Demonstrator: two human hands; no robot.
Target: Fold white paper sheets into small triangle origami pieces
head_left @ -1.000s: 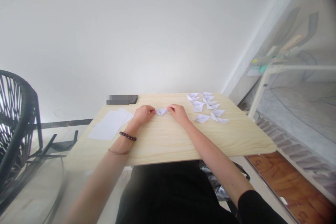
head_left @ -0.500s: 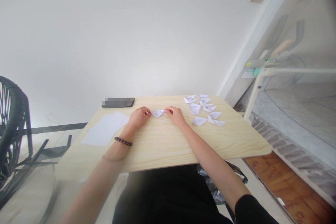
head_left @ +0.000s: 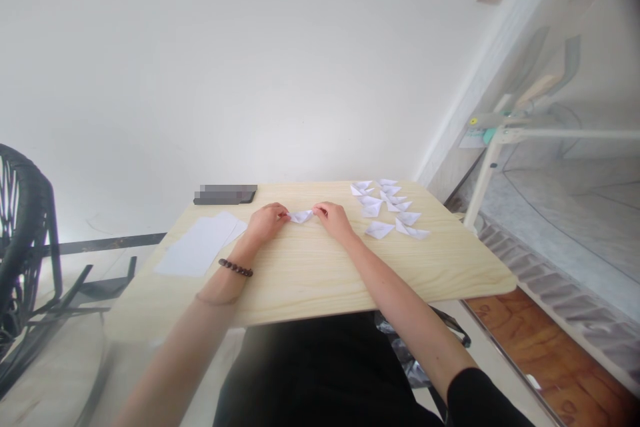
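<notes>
L hand (head_left: 267,221) is pinched, thumb and fingers together, on the left tip of the small folded paper (head_left: 301,217), and R hand (head_left: 334,219) is pinched in the same manner on its right tip, as far as we can see at this small size. So we have the small folded paper btw. the two hands, over the middle part of the wooden table (head_left: 310,280), toward the rear side; whether it rests on the surface or is lifted a bit, we cannot tell. Its long axis goes from L hand to R hand, i.e. sideways, approx. parallel w/ the rear edge of the wooden table. From L hand it lies to the right, from R hand it lies to the left, and neither hand is nearer, bc. both touch it. The other folded papers (head_left: 379,229) lie at the right rear part, well apart from L hand and nearer to R hand; some overlap in our view, so we give no exact no. of them. The flat white sheets (head_left: 190,243) lie on the opposite side, just beside the L forearm w/ its dark bead bracelet (head_left: 235,267), and they partly cover each other. Behind them, near the rear edge, we see a dark flat object (head_left: 249,196), partly pixelated, so we cannot say what it is
</notes>
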